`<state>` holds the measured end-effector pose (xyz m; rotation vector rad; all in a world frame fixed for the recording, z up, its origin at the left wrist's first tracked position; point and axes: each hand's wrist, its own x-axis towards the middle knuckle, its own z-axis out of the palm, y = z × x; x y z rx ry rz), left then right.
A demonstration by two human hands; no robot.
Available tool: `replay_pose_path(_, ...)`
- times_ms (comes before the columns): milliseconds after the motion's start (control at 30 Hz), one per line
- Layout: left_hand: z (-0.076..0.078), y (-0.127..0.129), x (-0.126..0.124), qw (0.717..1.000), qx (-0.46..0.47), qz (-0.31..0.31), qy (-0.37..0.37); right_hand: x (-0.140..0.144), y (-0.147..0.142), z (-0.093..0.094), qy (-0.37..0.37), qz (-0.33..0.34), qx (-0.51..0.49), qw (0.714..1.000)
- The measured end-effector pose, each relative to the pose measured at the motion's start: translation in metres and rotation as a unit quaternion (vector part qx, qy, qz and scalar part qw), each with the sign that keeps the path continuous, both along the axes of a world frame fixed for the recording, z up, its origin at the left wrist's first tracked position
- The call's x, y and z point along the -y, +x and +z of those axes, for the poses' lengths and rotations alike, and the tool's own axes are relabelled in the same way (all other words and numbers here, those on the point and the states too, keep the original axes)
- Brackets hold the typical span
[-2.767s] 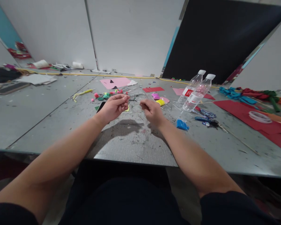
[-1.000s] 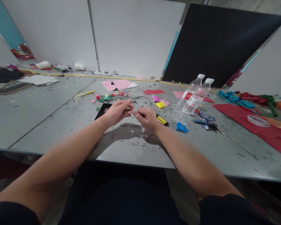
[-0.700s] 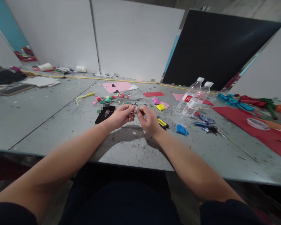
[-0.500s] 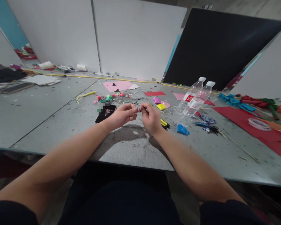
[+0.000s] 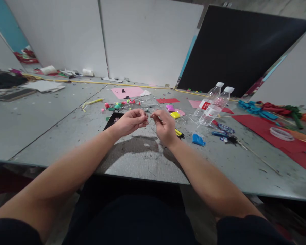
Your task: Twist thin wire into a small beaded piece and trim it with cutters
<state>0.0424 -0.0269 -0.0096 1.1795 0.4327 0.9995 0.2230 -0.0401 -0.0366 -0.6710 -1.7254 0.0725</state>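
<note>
Above the front of the grey table, my left hand (image 5: 133, 123) and my right hand (image 5: 165, 129) are held close together with a small gap between their fingertips. A thin strand that looks like wire (image 5: 150, 119) shows in that gap. Each hand pinches it between thumb and forefinger; its ends are hidden by the fingers. A flat black object with a printed pattern (image 5: 113, 121) lies partly behind my left hand. Beside my right hand rests a yellow and black cutter (image 5: 179, 133), partly covered by the hand.
Packets in blue (image 5: 199, 139), yellow (image 5: 175, 115) and purple (image 5: 170, 108) lie right of centre. Two plastic bottles (image 5: 214, 109) stand behind them. Red sheets (image 5: 257, 127) cover the right side. Small coloured pieces on thin wires (image 5: 121, 104) and pink paper (image 5: 127, 92) lie farther back.
My left hand has shifted slightly left and its fingers have turned a little, so the gap between the hands is slightly wider. Both hands keep their pinch.
</note>
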Motion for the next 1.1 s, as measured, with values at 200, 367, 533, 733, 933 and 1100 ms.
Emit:
replay_pose_path(200, 0.005, -0.001, 0.003, 1.000, -0.003, 0.005, 0.016, -0.002, 0.000, -0.001, 0.001, -0.003, 0.015, 1.000)
replay_pose_path(367, 0.004, -0.003, 0.001, 0.999, 0.017, 0.009, 0.026, -0.008, 0.004, -0.002, 0.007, 0.008, 0.040, 0.999)
replay_pose_path(533, 0.005, -0.005, -0.003, 0.999, 0.014, 0.022, 0.026, -0.017, 0.013, -0.008, -0.001, -0.004, 0.057, 0.998)
replay_pose_path(733, 0.005, 0.000, -0.004, 0.993, -0.052, 0.099, -0.037, -0.023, 0.012, -0.014, -0.017, -0.054, 0.045, 0.997)
replay_pose_path(933, 0.001, 0.003, -0.005, 0.987, -0.072, 0.139, -0.029, -0.020, 0.002, -0.017, -0.055, -0.067, 0.047, 0.995)
replay_pose_path(1100, -0.001, 0.004, -0.005, 0.986, -0.091, 0.139, -0.017, -0.017, 0.001, -0.018, -0.035, -0.074, 0.058, 0.995)
